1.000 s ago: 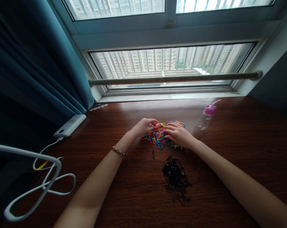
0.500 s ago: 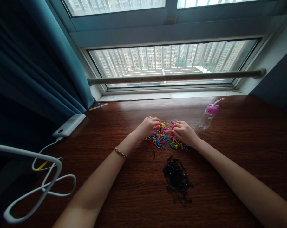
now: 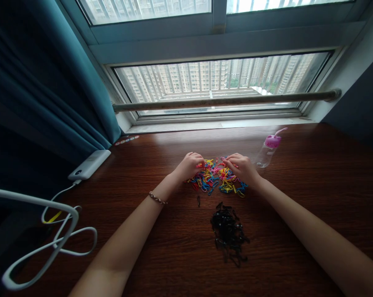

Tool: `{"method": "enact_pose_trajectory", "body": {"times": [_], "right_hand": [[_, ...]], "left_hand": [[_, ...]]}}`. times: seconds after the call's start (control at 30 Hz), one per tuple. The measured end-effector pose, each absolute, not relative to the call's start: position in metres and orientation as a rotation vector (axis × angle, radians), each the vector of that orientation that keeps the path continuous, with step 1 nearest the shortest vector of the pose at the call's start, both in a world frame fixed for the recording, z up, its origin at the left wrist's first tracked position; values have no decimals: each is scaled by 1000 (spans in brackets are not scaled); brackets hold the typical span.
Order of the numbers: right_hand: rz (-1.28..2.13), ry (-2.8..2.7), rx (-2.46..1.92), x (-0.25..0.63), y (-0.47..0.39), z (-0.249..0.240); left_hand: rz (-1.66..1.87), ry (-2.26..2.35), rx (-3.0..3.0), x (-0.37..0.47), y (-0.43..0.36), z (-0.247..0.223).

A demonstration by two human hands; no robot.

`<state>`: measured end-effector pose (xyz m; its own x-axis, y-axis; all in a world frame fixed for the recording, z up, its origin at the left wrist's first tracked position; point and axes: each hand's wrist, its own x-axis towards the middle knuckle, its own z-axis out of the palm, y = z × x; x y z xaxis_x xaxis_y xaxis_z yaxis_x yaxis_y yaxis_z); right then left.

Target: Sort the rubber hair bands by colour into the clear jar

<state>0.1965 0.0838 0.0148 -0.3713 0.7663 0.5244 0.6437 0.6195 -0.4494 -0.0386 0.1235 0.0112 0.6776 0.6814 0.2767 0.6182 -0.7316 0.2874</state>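
Note:
A loose heap of small coloured rubber bands (image 3: 208, 178), in red, yellow, blue and pink, lies on the brown table. At its left edge is my left hand (image 3: 191, 166), fingers curled down and closed against the bands; what the fingertips hold is hidden. My right hand (image 3: 242, 168) rests over the heap's upper right side, its thumb apart from the outstretched fingers, with no band plainly gripped. Nearer to me lies a tangled pile of black rubber bands (image 3: 228, 229). One single black band (image 3: 199, 201) sits apart, below the coloured heap.
A clear bottle with a pink lid and straw (image 3: 266, 152) stands behind my right hand. To the left, a white power bank (image 3: 90, 165) with a looping white cable (image 3: 58, 247) lies by the blue curtain (image 3: 90, 95). A window with a rail (image 3: 226, 101) borders the table's far side.
My right hand has lifted slightly and its thumb has parted from the fingers, uncovering more bands beneath. My left hand has drawn slightly left. The view has shifted a little.

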Motion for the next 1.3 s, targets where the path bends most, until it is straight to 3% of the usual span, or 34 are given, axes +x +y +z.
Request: {"method": "enact_pose_trajectory", "body": {"times": [0.17,0.33,0.63,0.93,1.0,1.17,1.3], "right_hand": [[397,-2221,-949,192,75,21],[241,-2630,-697,164,58,3],[227,-2521,-966,197,85,1],[347,-2242,-1112,214,88,13],[516,-2127,-1085,207,83,17],[1360,-1826,-835,172,61,22],[1427,-1562,-890,160,55,24]], "left_hand": [[581,988,2425,-48,121,39],[120,819,2201,-51,99,72],[-203,644,2274,-14,59,64],[-111,721,2265,-19,62,73],[-87,766,2268,-19,64,73],[182,895,2262,-17,68,69],[360,1008,2250,-21,71,72]]}}
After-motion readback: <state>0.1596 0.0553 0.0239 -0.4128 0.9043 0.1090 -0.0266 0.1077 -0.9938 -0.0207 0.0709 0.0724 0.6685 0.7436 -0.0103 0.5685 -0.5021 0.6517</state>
